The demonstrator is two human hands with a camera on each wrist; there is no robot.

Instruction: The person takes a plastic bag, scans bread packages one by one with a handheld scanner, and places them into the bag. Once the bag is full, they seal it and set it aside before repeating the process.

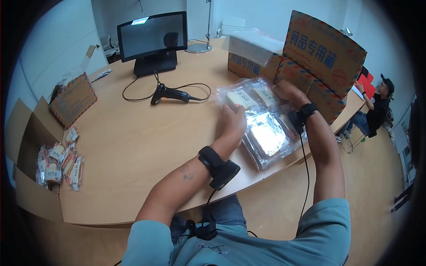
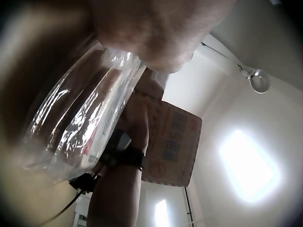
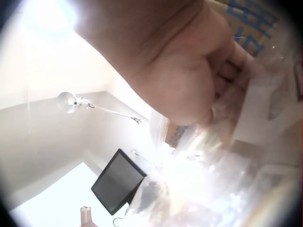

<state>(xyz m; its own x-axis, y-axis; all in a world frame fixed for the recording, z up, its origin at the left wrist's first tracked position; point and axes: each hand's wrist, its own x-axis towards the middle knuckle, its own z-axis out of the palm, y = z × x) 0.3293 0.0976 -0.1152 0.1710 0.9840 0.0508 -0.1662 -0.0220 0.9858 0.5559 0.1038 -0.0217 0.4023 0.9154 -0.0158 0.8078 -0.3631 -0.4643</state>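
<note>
A clear plastic bag [image 1: 262,160] of flat wrapped food packets lies tilted at the table's front right, glare across its middle. Pale packets [image 1: 242,99] with printed labels show through its far end. My left hand [image 1: 234,124] grips the bag's left edge, thumb over the top. At the far right corner, my right hand [image 1: 290,93] holds the film with curled fingers, as the right wrist view shows; its fingertips are partly hidden. From the left wrist view, the shiny bag side [image 2: 85,123] hangs in folds below my left hand.
Printed cardboard boxes [image 1: 321,53] are stacked just beyond my right hand. A barcode scanner [image 1: 171,94] with its cable and a monitor [image 1: 153,37] stand at the back. An open carton [image 1: 33,146] and several small packets [image 1: 55,164] are at left. A person [image 1: 377,106] sits at right.
</note>
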